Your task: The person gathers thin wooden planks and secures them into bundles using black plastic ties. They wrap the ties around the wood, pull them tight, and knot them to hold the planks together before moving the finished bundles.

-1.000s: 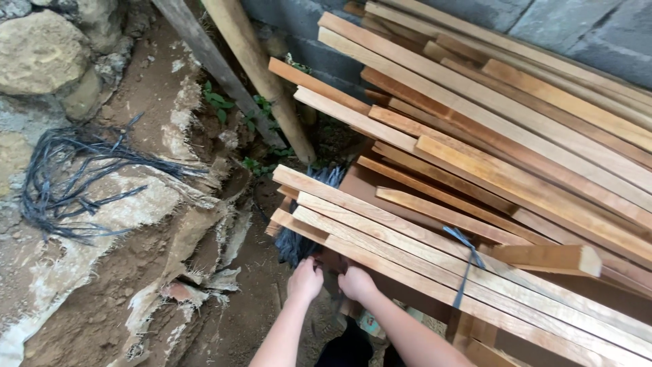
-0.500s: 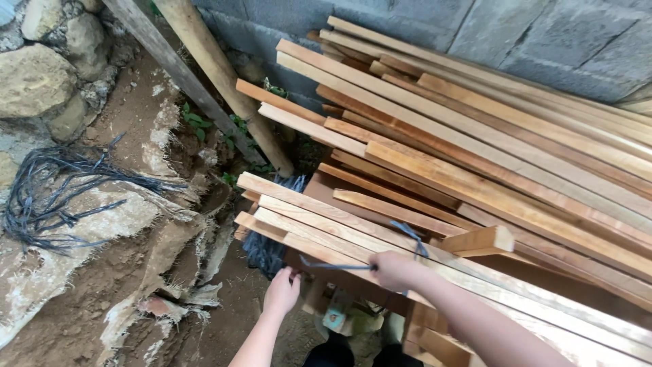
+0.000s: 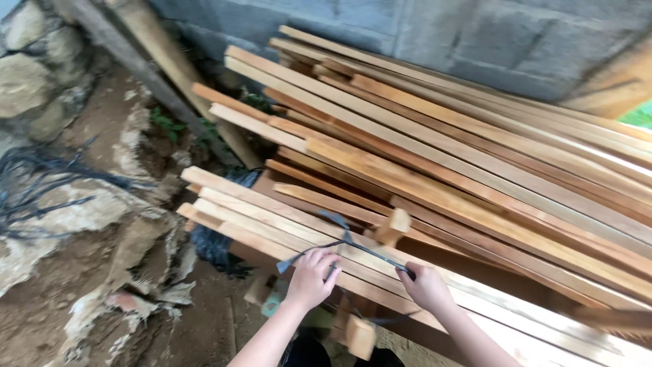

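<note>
Tying step, I'd say: left hand (image 3: 311, 277) and right hand (image 3: 426, 285), apart, both clamped on the dark blue-grey plastic strap (image 3: 353, 246) lying across the front bundle of pale wooden planks (image 3: 272, 217). Next needs tension, then knotting.

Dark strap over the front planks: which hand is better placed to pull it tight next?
Probably the right hand: it grips the strap at the taut end near the bundle's edge, while the left hand rests on the planks holding the loose end.
</note>
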